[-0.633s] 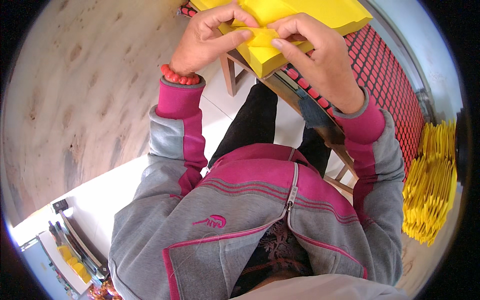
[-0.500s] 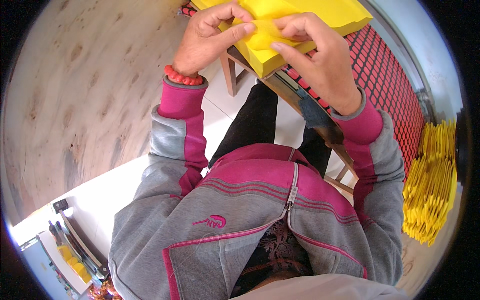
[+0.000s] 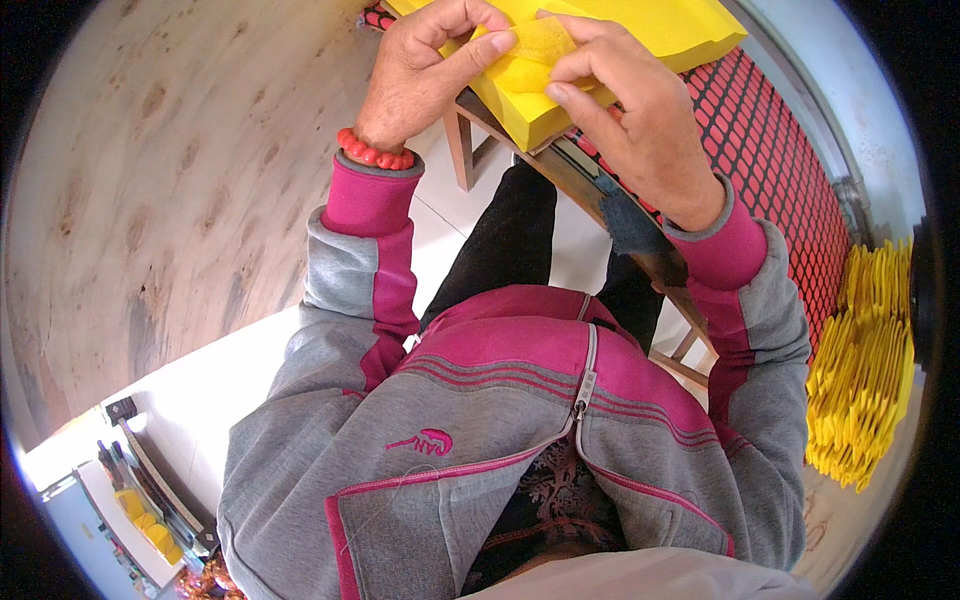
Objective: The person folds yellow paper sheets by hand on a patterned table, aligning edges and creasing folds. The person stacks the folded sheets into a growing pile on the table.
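Shows thin yellow sheet (image 3: pixel 533 40) over yellow stack (image 3: pixel 670 38), up on wooden bench (image 3: pixel 458 150). Has left hand (image 3: pixel 418 72) pinching sheet's left edge between thumb and forefinger, presumably for steadiness. Has right hand (image 3: pixel 645 120) at opposite edge, fingertips narrowly parted; cannot tell whether gripping. Includes red-and-black mat (image 3: pixel 770 150) beside stack, blue rag (image 3: pixel 630 224) at bench edge, yellow pile (image 3: pixel 860 370) at right. Has sheet's edges partly blocked by fingers.
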A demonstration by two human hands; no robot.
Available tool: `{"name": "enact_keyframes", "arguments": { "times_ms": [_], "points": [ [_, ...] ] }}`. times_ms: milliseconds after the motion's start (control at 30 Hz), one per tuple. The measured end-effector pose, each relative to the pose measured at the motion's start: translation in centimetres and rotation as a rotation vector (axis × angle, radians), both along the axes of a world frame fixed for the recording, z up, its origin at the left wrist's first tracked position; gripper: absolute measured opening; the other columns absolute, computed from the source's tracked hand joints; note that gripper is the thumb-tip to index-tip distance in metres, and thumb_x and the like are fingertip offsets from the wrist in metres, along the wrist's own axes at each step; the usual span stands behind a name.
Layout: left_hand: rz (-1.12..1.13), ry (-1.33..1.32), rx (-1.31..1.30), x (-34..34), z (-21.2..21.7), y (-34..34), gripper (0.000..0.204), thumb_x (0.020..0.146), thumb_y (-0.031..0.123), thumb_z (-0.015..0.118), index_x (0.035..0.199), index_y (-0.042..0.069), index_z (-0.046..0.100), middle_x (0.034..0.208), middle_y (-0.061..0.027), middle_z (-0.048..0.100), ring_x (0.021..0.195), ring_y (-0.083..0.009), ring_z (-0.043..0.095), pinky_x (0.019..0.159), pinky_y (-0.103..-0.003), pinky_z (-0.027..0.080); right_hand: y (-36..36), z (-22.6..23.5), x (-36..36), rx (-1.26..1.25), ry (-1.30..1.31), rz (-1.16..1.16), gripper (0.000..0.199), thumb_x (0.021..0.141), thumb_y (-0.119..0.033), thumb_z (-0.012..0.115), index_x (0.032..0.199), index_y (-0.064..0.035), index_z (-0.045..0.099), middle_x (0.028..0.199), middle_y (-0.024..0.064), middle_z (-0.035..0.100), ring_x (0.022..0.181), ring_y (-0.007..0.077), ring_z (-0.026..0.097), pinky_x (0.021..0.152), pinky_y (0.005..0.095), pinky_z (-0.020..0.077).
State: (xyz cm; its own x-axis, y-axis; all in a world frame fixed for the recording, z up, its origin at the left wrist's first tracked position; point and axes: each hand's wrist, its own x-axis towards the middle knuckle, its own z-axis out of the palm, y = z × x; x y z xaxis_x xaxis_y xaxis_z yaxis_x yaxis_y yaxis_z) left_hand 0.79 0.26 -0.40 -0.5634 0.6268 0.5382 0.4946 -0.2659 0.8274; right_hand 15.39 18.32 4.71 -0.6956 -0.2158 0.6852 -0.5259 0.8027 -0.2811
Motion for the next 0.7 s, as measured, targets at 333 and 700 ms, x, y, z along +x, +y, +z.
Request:
{"name": "enact_keyframes", "arguments": {
  "times_ms": [333,700],
  "points": [
    [-0.063,0.088,0.034,-1.3,-0.5,-0.7,0.010,0.095,0.005,0.067,0.104,0.002,0.066,0.096,0.0017,0.065,0.090,-0.0080,0.058,0.081,-0.024,0.046,1.0,-1.0,-0.5,-0.029,-0.057,0.012,0.011,0.093,-0.007,0.071,0.098,-0.0024,0.063,0.119,0.0149,0.067,0.098,0.0252,0.067,0.084,0.0323,0.0516],
    [-0.020,0.032,-0.008,-0.2,-0.1,-0.3,0.004,0.095,0.005,0.070,0.097,0.003,0.067,0.090,0.0048,0.065,0.085,-0.0044,0.056,0.075,-0.022,0.046,0.1,-0.8,-0.2,-0.181,0.002,-0.054,0.028,0.078,-0.004,0.081,0.095,-0.0006,0.059,0.117,0.0234,0.067,0.096,0.0363,0.069,0.083,0.0354,0.0545]
  ]
}}
